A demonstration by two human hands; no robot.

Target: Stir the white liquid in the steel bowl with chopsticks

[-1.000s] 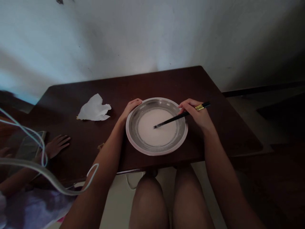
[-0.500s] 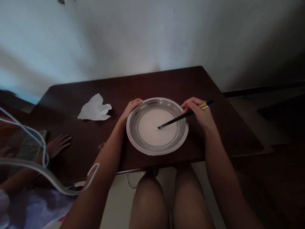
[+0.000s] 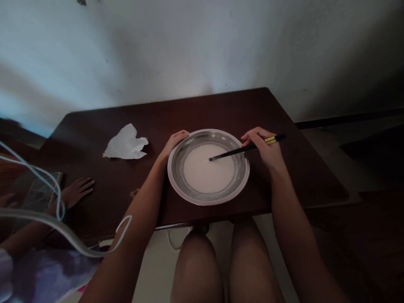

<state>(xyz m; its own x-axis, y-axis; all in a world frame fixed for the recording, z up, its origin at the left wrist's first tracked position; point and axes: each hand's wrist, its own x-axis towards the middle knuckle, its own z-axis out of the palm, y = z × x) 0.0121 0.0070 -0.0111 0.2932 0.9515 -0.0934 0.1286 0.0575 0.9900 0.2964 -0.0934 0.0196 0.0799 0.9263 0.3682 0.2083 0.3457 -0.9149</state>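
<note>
A wide metal bowl (image 3: 208, 201) sits near the front edge of the dark table, holding a pale, milky liquid (image 3: 206, 174). My left hand (image 3: 176, 139) grips the bowl's rim at the upper left, its thumb hidden. In my closed right hand (image 3: 263, 145) is a pair of black chopsticks (image 3: 232, 152) with gold bands near the top end. The chopsticks slant down to the left over the bowl's right rim, with their coated tips at the surface of the liquid.
On the left of the brown table (image 3: 221, 105) lies a crumpled white tissue (image 3: 126, 143). Another person's hand (image 3: 77, 192) rests flat near a phone-like object (image 3: 42, 193). Pale cables (image 3: 59, 227) cross the lower left. A wall (image 3: 189, 54) rises behind the table.
The chopsticks' tips have moved slightly away from me, toward the far side of the bowl. My right hand has shifted a little; my left hand and the bowl stay put.
</note>
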